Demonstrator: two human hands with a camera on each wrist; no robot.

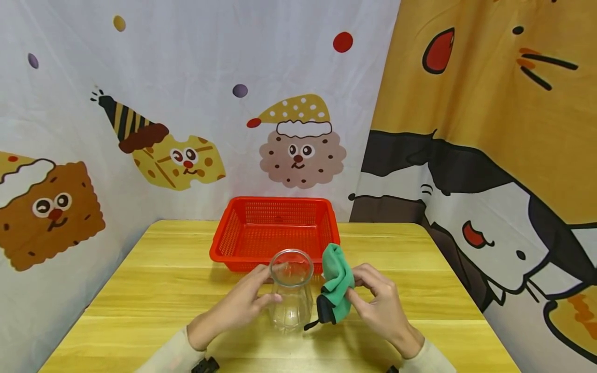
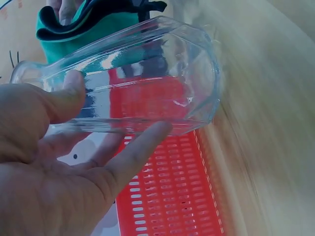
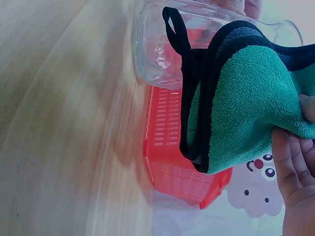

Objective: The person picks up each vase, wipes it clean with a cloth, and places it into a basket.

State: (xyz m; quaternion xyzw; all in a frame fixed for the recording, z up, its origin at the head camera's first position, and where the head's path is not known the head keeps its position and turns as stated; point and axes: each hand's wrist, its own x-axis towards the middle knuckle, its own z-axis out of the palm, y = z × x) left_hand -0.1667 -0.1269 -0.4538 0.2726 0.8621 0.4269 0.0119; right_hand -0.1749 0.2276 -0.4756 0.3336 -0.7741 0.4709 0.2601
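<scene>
A clear glass vase (image 1: pixel 293 305) with a rounded rim stands upright in the middle of the head view. My left hand (image 1: pixel 235 308) grips it from the left, with the thumb on the near side and the fingers round the far side. In the left wrist view the vase (image 2: pixel 147 83) appears on its side, its faceted base to the right. On the right, my right hand (image 1: pixel 382 308) pinches a folded green towel (image 1: pixel 342 280) with black edging. The towel (image 3: pixel 251 98) hangs close beside the vase, its black loop (image 3: pixel 176 32) showing in the right wrist view.
A red plastic basket (image 1: pixel 280 235) with perforated walls sits behind the vase at the back of the wooden table (image 1: pixel 154 290). A curtain (image 1: pixel 196 46) printed with cartoon figures hangs behind and at both sides of the table.
</scene>
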